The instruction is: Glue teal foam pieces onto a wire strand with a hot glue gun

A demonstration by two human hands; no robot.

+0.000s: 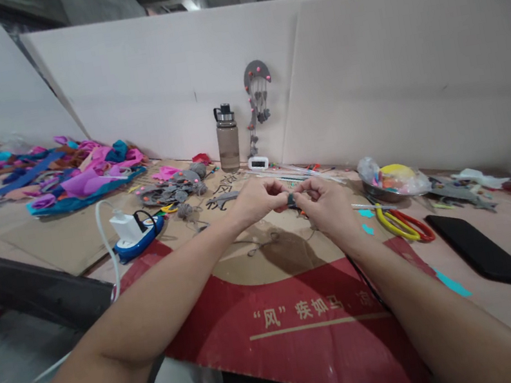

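Note:
My left hand (261,197) and my right hand (325,203) meet over the cardboard, fingertips almost touching. Both are closed in a pinch on a small dark green piece (291,199), perhaps felt; the fingers partly hide it. Grey yarn (264,242) trails over the cardboard (234,273) beneath them. To the left of my left hand lie a small grey yarn ball (185,211) and a pile of grey felt pieces (170,191) dotted with pink. Scissors (401,223) with yellow and red handles lie right of my right hand, beside turquoise scraps (368,229).
A black phone (484,251) lies at the right. Behind my hands stand a bottle (228,144) and a small white digital display (258,163). A grey crescent ornament (257,73) hangs on the white board. A blue power strip (140,242) and colourful fabric scraps (90,173) are left; a bowl (388,193) is right.

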